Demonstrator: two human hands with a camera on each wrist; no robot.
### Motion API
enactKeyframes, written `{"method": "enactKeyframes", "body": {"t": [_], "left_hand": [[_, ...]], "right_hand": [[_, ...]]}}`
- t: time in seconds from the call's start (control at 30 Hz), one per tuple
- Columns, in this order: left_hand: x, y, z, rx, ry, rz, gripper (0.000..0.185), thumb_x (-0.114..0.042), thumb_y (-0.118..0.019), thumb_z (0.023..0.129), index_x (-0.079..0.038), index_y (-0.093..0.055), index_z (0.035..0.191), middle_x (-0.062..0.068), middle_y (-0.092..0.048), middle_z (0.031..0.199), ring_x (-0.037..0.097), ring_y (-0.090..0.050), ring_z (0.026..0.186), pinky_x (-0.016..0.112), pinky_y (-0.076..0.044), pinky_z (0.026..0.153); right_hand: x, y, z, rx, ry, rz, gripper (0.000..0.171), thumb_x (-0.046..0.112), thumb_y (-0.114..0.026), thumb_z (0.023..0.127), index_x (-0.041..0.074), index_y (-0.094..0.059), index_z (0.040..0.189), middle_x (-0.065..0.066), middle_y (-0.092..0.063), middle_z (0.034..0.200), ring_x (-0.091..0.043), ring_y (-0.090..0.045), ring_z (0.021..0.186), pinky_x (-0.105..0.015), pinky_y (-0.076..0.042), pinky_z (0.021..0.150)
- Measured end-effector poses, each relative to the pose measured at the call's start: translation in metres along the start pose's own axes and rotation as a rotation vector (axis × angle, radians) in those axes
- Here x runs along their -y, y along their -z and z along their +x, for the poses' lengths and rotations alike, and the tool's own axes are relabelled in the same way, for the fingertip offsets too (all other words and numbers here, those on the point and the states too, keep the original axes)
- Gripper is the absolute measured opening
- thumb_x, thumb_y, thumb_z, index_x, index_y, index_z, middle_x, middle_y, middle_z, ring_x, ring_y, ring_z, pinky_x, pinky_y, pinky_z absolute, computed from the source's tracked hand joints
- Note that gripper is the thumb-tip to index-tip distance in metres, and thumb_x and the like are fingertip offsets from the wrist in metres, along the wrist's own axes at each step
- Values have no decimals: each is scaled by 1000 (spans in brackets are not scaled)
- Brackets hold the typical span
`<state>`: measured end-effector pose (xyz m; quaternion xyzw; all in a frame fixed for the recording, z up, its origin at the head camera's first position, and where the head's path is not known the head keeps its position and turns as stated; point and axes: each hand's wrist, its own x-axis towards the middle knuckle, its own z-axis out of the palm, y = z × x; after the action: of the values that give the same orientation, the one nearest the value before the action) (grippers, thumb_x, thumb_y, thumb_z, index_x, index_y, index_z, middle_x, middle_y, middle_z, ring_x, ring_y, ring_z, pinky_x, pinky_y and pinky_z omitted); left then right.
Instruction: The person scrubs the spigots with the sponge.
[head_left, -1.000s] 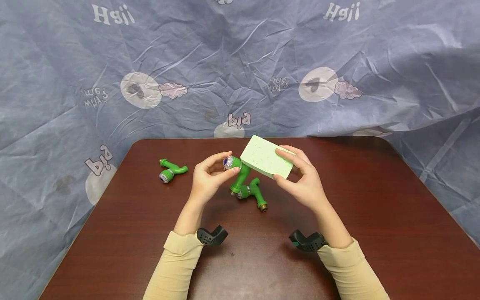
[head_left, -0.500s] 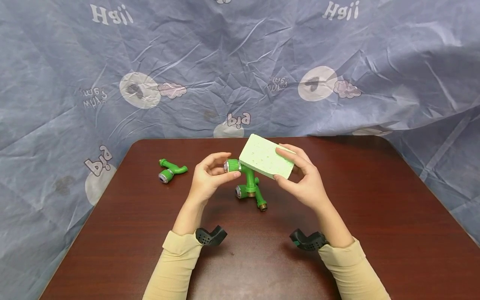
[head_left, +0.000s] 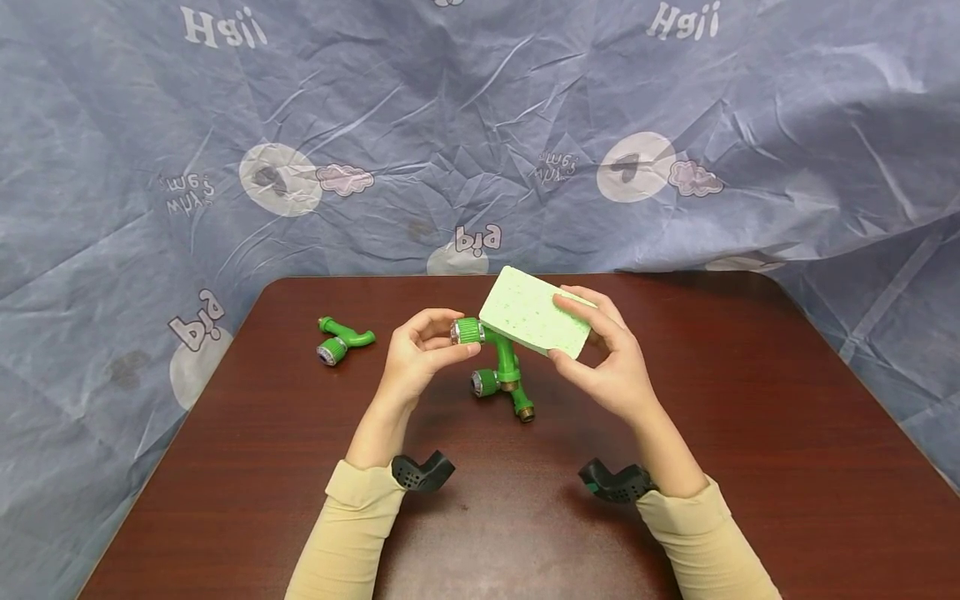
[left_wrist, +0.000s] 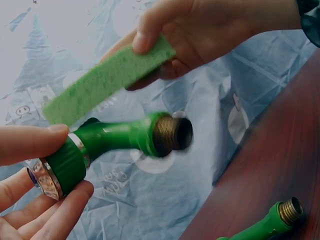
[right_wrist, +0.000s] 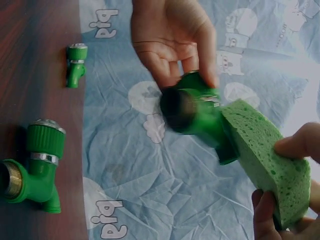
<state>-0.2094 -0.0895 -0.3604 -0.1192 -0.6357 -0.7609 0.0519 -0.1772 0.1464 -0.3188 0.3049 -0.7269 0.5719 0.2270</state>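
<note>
In mid-frame, the green tap is pinched by its knob in the left hand and the sponge is gripped in the right hand, both half closed. The green tap should be kept still for gentle rubs, clear of the lower tap; more desk room is left at right.

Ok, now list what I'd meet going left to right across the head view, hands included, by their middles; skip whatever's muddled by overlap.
Green tap lying alone on the table → left hand → green tap held by its knob → pale green sponge → right hand.
</note>
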Motion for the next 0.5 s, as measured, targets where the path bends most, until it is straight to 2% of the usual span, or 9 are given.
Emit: {"method": "enactKeyframes", "body": {"t": [0.07, 0.2, 0.27, 0.33, 0.5], "left_hand": [[0, 0, 0, -1, -1, 4, 42, 6, -76, 68, 6, -61, 107, 3, -67, 88, 14, -65, 69, 23, -53, 66], [1, -1, 0, -15, -8, 11, 38, 4, -78, 68, 4, -64, 102, 2, -69, 85, 15, -65, 72, 24, -53, 66], [1, -1, 1, -25, -10, 12, 37, 3, -78, 67, 3, -64, 102, 2, -69, 85, 17, -65, 74, 25, -53, 66], [2, 0, 1, -37, -13, 13, 38, 3, -79, 67, 3, -65, 101, 3, -70, 86, 18, -66, 76, 26, -54, 67], [2, 1, 2, -53, -13, -2, 37, 3, -80, 67, 2, -65, 101, 4, -70, 86, 19, -66, 77, 26, -54, 67]], "right_hand": [[0, -1, 0, -2, -4, -12, 53, -23, -64, 69, -16, -53, 120, -30, -42, 129, -15, -50, 111, -17, -47, 78], [0, -1, 1, -92, -11, -20, 53, -23, -63, 69, -16, -52, 120, -26, -42, 130, -15, -51, 108, -16, -46, 77], [-2, 0, 1, -111, -12, -9, 54, -23, -63, 69, -16, -52, 121, -25, -43, 131, -15, -52, 107, -16, -46, 76], [-3, 1, 1, -90, -5, 12, 54, -23, -62, 69, -15, -52, 121, -26, -43, 130, -15, -51, 108, -17, -45, 77], [-18, 2, -3, 39, -15, 43, 59, -23, -65, 68, -9, -54, 124, -23, -43, 133, -17, -50, 111, -18, -47, 75]]}}
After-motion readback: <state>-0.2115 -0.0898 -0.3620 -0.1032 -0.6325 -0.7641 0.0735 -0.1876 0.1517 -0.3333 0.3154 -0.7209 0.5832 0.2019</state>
